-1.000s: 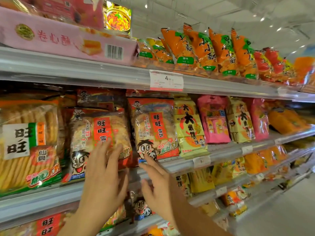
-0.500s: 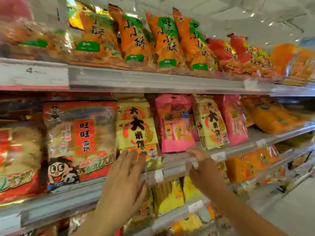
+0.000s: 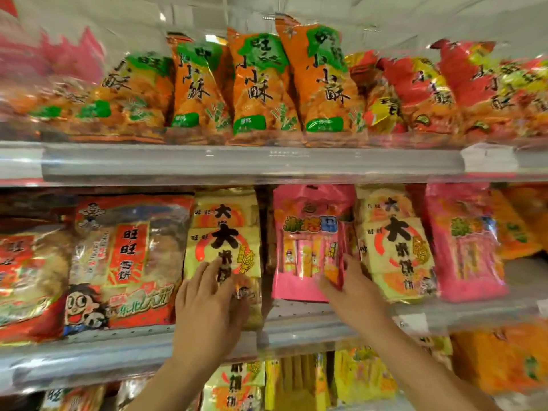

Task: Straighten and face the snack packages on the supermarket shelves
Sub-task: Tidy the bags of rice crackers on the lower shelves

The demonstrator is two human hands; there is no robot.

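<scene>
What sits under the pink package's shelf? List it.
Under the middle shelf bearing the pink package: yellow packages standing upright. Their lower parts are cut off, and the right hand and its forearm cover some.

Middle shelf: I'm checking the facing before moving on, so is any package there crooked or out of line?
Yes. The yellow rice-cracker bag right of the pink snack bag leans, its top tipped left. The left hand rests on another yellow bag, which stands straighter; the right hand touches the pink bag's lower corner.

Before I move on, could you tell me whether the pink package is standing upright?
Roughly upright: the pink package stands on the middle shelf, front outward.
</scene>
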